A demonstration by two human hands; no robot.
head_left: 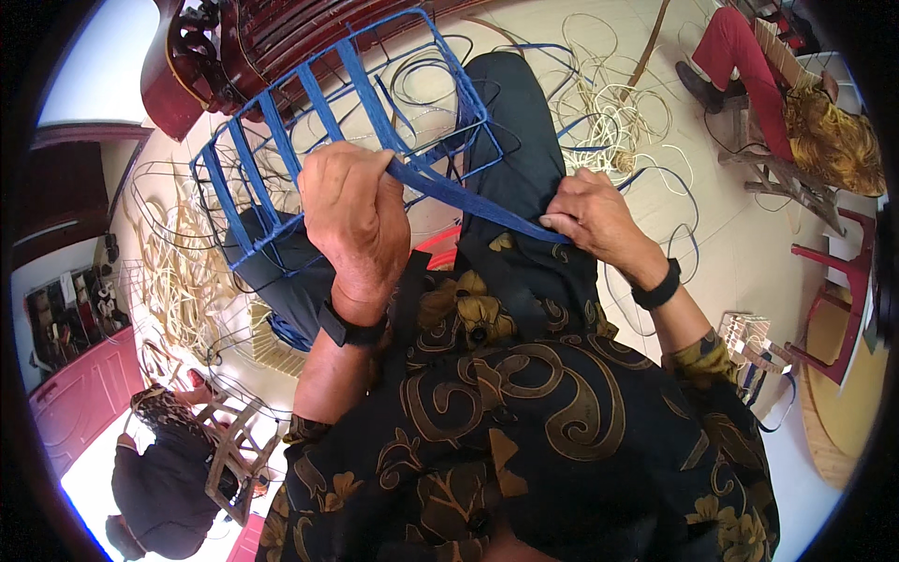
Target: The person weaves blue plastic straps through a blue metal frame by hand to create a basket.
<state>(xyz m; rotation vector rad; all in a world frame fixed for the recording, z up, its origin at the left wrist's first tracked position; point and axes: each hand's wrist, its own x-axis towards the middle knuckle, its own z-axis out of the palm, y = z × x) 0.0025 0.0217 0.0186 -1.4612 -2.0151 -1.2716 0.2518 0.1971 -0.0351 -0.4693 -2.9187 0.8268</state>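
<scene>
A rectangular wire frame [435, 33] wrapped in blue rests tilted across my knees, with several flat blue bands [323, 108] running across it. A long blue strip [464, 197] stretches taut between my hands, just above my lap. My left hand [351, 201] is closed around the strip at the near side of the frame; its fingertips are mostly hidden behind the back of the hand. To the right, my right hand [599, 220] pinches the other part of the strip between thumb and fingers. Dark bands circle both wrists.
Pale flat strips [173, 262] lie heaped on the floor at left. Tangled pale cane [609, 122] spreads beyond my right knee, with loose blue strips near it. A dark red carved bench [183, 103] stands ahead. Other people sit at far right [749, 84] and lower left [164, 487].
</scene>
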